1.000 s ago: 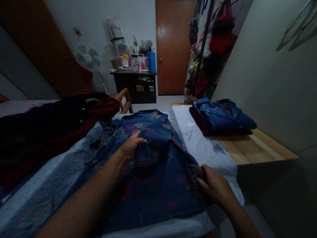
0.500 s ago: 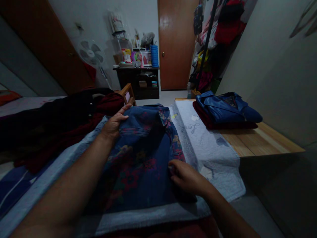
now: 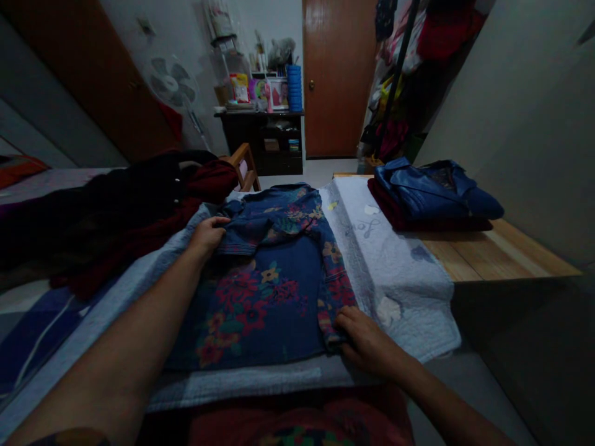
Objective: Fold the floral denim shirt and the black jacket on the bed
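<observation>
A dark blue floral denim jacket [image 3: 279, 310] lies spread on a pale quilted cloth [image 3: 395, 266]. At its upper left, my left hand [image 3: 209, 235] has its fingers closed on the jacket where the fabric is folded across. My right hand [image 3: 362, 334] grips the end of the sleeve at the lower right, fingers curled round the cuff. The sleeve on that side runs down along the jacket's edge.
Folded blue and dark red garments [image 3: 432, 192] are stacked on a wooden board [image 3: 506, 254] at the right. Dark clothes [image 3: 116, 210] are heaped at the left. Behind stand a fan [image 3: 174, 83], a black shelf [image 3: 260, 142] and a brown door [image 3: 339, 80].
The raised part of the jacket has come down and more of the floral front shows. My left hand has lowered and closed. My right hand has moved slightly right and down with the sleeve.
</observation>
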Demonstrator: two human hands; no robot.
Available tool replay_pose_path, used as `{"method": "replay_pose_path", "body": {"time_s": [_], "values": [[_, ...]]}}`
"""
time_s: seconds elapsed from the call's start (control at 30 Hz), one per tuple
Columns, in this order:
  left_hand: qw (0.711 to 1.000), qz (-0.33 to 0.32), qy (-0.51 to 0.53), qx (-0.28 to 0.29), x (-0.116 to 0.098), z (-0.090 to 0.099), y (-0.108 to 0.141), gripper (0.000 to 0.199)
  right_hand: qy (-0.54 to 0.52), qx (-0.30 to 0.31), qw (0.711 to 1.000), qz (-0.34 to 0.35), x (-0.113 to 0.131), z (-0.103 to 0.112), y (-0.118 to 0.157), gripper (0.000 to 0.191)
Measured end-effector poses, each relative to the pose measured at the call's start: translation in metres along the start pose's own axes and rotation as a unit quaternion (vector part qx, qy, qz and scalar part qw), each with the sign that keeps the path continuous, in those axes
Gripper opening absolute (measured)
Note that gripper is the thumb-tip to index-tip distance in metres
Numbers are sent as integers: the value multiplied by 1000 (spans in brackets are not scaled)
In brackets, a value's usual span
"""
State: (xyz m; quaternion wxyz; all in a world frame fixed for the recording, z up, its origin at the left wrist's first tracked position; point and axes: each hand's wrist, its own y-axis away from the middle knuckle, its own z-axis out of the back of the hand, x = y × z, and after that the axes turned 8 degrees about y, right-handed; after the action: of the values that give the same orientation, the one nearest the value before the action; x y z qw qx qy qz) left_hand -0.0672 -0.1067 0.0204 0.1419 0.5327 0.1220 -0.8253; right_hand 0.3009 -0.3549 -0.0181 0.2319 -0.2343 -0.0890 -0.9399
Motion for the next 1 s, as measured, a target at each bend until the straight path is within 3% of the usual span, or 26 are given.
{"method": "replay_pose_path", "body": {"time_s": [0.07,0.13,0.2,0.23,0.3,0.33,0.37,0.4,0.47,0.6,0.77,0.9,1.0], "values": [[984,-80,-136,-81,-5,-5,8,42,-26,-8,1000,-3,-6,1,-3,25],[959,-164,-208,-101,-14,-19,22,44,-51,-22,998,-14,-10,1,-7,20],[966,-181,-178,38,-21,-43,40,32,-76,-37,996,-28,-12,0,-10,15],[970,-148,-133,137,-24,-57,50,24,-89,-44,994,-35,-12,0,-11,13],[950,4,-20,312,-27,-89,68,15,-116,-53,991,-50,-12,0,-11,11],[925,94,44,366,-28,-105,76,17,-130,-57,988,-57,-12,0,-11,10],[902,176,117,377,-28,-119,81,22,-142,-61,986,-62,-12,0,-10,11],[890,229,188,347,-28,-132,84,30,-153,-64,984,-66,-12,0,-9,11],[890,242,250,296,-29,-153,83,43,-170,-71,981,-66,-12,0,-6,12],[904,215,310,202,-35,-179,66,58,-187,-93,977,-46,-15,-2,-2,13],[906,192,340,167,-52,-193,48,70,-216,-110,970,-18,-20,-3,2,12],[919,82,341,181,-74,-189,30,75,-250,-138,958,7,-16,-3,3,12],[940,-16,290,178,-79,-182,15,77,-243,-130,961,17,-7,-6,3,12]]}}
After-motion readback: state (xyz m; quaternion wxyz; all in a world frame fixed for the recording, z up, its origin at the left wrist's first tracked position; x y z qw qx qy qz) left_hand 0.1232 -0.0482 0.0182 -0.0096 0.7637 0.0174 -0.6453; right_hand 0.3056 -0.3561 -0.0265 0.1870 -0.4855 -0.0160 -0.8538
